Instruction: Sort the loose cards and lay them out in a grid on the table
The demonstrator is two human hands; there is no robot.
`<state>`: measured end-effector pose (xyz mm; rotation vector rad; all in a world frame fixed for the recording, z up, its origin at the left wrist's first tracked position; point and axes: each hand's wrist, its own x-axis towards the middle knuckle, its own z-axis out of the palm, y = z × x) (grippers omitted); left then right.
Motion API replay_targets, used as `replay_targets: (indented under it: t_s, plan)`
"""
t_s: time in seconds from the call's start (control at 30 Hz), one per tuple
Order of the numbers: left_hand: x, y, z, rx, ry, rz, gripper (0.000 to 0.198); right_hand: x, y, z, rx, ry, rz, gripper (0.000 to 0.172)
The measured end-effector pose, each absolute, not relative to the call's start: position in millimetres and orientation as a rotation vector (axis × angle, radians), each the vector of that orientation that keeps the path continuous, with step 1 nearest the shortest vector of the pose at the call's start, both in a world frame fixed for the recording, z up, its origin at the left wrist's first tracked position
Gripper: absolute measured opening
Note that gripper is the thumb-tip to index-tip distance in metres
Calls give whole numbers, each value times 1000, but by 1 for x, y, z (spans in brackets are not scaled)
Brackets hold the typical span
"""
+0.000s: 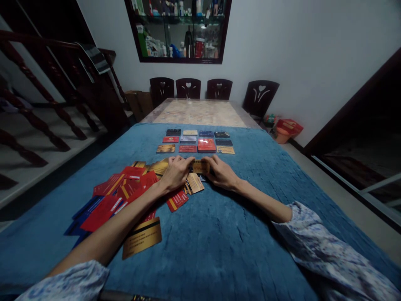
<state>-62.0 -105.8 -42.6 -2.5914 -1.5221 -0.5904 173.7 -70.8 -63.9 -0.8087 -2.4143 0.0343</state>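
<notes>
Between my two hands is a gold card (201, 167), held up by its left and right ends. The fingers of my left hand (177, 172) are closed on one end, and my right hand (222, 172) pinches the other. Below them a pale gold card (194, 184) and a red card (177, 200) lie on the cloth. A loose heap of red, blue and gold cards (105, 211) spreads under and beside my left forearm. Nearest me is a gold card with a dark stripe (142, 238). Beyond my hands, small card stacks stand in rows, including a taller red stack (206, 145).
A blue cloth (250, 242) covers the near part of the table, with a bare patterned tabletop (200, 112) past it. Several dark chairs (188, 88) stand along the far wall. A wooden railing (46, 90) runs at left; a red bag (290, 126) sits at right.
</notes>
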Motion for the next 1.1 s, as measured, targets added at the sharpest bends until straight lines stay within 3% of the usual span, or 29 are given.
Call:
replay_targets:
  t_s: [0.53,1.1]
  plan:
    - [-59,-104,-39,-2634,-1569,-630,55,181,-65,-56,-858,-2480,-10,52]
    - [-53,-102,-30,-2652,-1536,-472,47,199,-52,-42,-798,-2564,-121,41]
